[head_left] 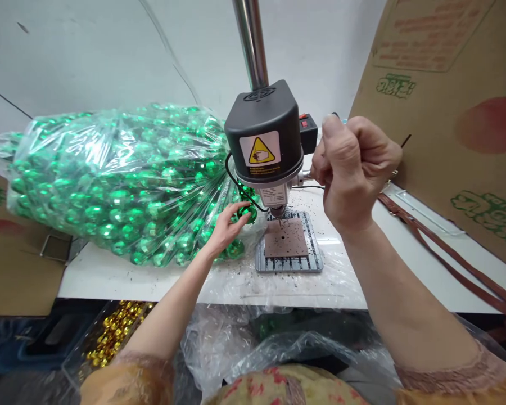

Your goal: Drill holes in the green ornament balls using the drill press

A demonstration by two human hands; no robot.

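Observation:
My left hand (226, 229) is at the mouth of a clear plastic bag (109, 185) full of shiny green faceted balls. Its thumb and fingers are around one green ball (248, 214), just left of the drill chuck. My right hand (356, 169) is closed in a fist on the feed lever (307, 175) of a small black drill press (263, 126); most of the lever is hidden behind the hand. Below the drill bit, a brown board (289, 242) with a dark hole lies on the slotted metal base (316, 263). Dark shavings are scattered around it.
Cardboard boxes stand at the right (455, 112) and left (17, 270). A brown strap (438, 253) lies on the white table (143, 287). Below the table edge are gold balls (118, 332) and crumpled clear plastic (215, 343). The drill's steel column (252, 45) rises behind it.

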